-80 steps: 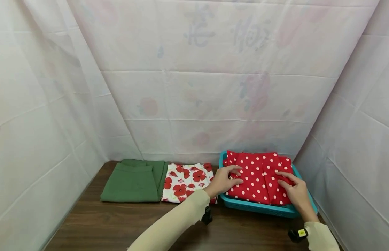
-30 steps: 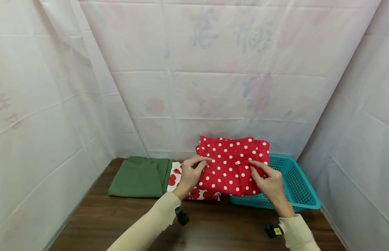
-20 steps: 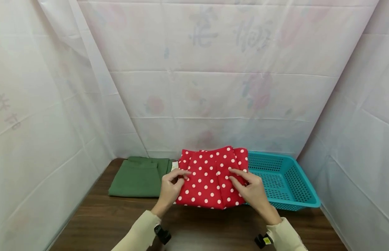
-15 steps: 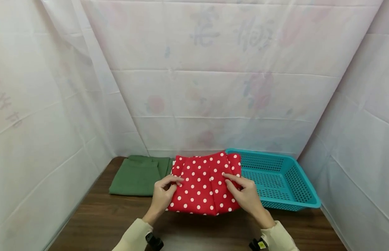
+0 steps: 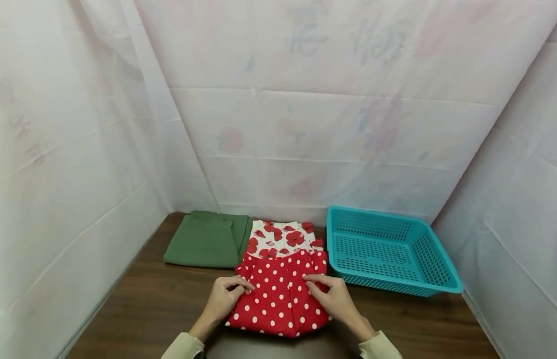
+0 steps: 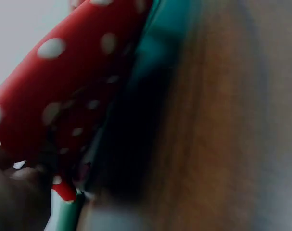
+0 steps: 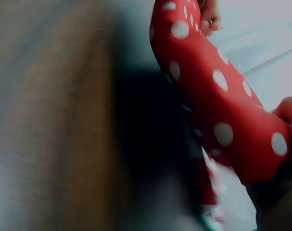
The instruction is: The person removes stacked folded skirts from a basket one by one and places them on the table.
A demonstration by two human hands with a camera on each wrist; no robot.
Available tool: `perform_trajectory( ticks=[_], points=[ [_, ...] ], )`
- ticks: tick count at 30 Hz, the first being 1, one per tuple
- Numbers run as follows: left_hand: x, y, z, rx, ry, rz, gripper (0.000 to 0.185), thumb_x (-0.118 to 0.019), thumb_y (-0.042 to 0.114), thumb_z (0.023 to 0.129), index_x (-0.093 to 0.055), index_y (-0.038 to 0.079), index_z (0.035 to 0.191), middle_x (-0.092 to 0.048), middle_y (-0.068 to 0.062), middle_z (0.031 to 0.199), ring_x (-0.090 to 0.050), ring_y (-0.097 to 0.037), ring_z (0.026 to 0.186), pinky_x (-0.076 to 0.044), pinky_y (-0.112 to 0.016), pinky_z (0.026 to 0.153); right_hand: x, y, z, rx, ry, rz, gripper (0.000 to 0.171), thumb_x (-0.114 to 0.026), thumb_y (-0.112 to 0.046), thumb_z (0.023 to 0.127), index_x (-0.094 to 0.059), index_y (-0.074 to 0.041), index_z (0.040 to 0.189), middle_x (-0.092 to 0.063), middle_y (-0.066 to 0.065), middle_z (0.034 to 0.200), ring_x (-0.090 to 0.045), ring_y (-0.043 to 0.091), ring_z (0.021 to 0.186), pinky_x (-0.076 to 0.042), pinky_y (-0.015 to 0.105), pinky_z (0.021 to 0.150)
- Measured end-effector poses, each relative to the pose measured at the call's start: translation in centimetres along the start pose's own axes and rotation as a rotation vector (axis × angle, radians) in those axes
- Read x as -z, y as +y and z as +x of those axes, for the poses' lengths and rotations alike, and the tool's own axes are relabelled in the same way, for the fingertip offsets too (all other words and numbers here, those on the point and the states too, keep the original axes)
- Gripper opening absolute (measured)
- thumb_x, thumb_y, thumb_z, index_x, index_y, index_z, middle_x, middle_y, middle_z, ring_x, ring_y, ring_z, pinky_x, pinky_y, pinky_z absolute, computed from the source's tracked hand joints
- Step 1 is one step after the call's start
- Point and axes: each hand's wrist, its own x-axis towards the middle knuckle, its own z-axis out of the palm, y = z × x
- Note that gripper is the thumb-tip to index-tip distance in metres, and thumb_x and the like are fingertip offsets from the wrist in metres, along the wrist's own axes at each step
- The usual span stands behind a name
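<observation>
Your left hand (image 5: pixel 224 299) pinches the left edge of the dotted cloth (image 5: pixel 278 294), and your right hand (image 5: pixel 334 299) pinches its right edge, fingers curled onto the fabric. The cloth (folded, red with white dots) sits near the front edge of the table (image 5: pixel 148 309), overlapping the floral cloth (image 5: pixel 282 237) behind it. A green cloth (image 5: pixel 206 239) lies at the back left. The basket (image 5: pixel 440 284) stands at the back right, just beside the dotted cloth.

Matt polka-dot cloth (image 5: pixel 278 299) — smooth weave; perforated glossy plastic basket (image 5: pixel 440 281); dark wood-grain table (image 5: pixel 143 309).
</observation>
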Motion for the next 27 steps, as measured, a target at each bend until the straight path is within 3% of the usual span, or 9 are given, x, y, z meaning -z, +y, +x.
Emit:
perform_trajectory(
  ticks=[3, 5, 10, 14, 17, 22, 27],
  points=[
    [0.7, -0.1, -0.3, 0.144, -0.093, 0.027, 0.028, -0.059, -0.009, 0.092, -0.081, 0.007, 0.089, -0.072, -0.010, 0.077, -0.065, -0.012, 0.071, -0.053, -0.024, 0.072, -0.3, 0.8, -0.2, -0.076, -0.033, -0.006, 0.018, -0.073, -0.026, 0.097, -0.079, -0.020, 0.113, -0.076, 0.004, 0.113, -0.071, 0.012, 0.092, -0.060, 0.022, 0.075],
    [1.1, -0.1, -0.5, 0.193, -0.146, 0.058, 0.022, -0.062, -0.004, 0.094, -0.081, 0.008, 0.096, -0.074, -0.010, 0.084, -0.065, -0.011, 0.078, -0.052, -0.024, 0.074, -0.3, 1.2, -0.3, -0.125, -0.060, 0.004, 0.016, -0.073, -0.027, 0.097, -0.078, -0.021, 0.110, -0.074, 0.006, 0.115, -0.069, 0.016, 0.096, -0.059, 0.023, 0.075],
    [1.9, 0.0, -0.9, 0.183, -0.299, 0.176, 0.018, -0.072, 0.007, 0.093, -0.078, 0.013, 0.109, -0.075, -0.002, 0.096, -0.065, -0.008, 0.090, -0.051, -0.023, 0.082, 0.2, 2.2, -0.8, -0.167, -0.206, -0.008, 0.012, -0.072, -0.028, 0.097, -0.074, -0.020, 0.106, -0.070, 0.005, 0.110, -0.066, 0.012, 0.091, -0.058, 0.024, 0.073],
    [2.1, 0.3, -1.0, 0.171, -0.410, 0.262, 0.020, -0.075, 0.012, 0.091, -0.077, 0.014, 0.111, -0.073, 0.005, 0.095, -0.063, -0.004, 0.088, -0.050, -0.024, 0.080, 0.6, 2.8, -1.4, -0.185, -0.333, -0.045, 0.011, -0.071, -0.028, 0.097, -0.071, -0.019, 0.101, -0.068, 0.002, 0.104, -0.064, 0.009, 0.087, -0.056, 0.025, 0.073],
    [2.3, 0.5, -1.3, 0.190, -0.435, 0.287, 0.020, -0.078, 0.014, 0.090, -0.078, 0.014, 0.110, -0.075, 0.005, 0.094, -0.065, -0.004, 0.087, -0.051, -0.024, 0.078, 0.8, 2.6, -1.6, -0.227, -0.403, -0.029, 0.012, -0.071, -0.027, 0.096, -0.069, -0.016, 0.100, -0.065, 0.004, 0.104, -0.064, 0.011, 0.081, -0.055, 0.027, 0.067],
    [2.7, 0.6, -1.6, 0.246, -0.438, 0.313, 0.022, -0.082, 0.018, 0.087, -0.082, 0.015, 0.110, -0.079, 0.003, 0.099, -0.068, -0.017, 0.097, -0.054, -0.026, 0.077, 0.8, 2.6, -1.7, -0.279, -0.468, -0.010, 0.010, -0.070, -0.024, 0.097, -0.067, -0.016, 0.102, -0.062, 0.007, 0.104, -0.057, 0.012, 0.052, -0.049, 0.028, 0.046],
    [3.2, 0.7, -1.7, 0.280, -0.446, 0.297, 0.023, -0.081, 0.016, 0.088, -0.082, 0.013, 0.111, -0.078, -0.003, 0.107, -0.065, -0.025, 0.104, -0.055, -0.028, 0.076, 0.4, 2.8, -1.7, -0.290, -0.483, 0.004, 0.009, -0.069, -0.023, 0.097, -0.066, -0.017, 0.103, -0.062, 0.006, 0.103, -0.051, 0.012, 0.044, -0.045, 0.026, 0.041]
  ],
)
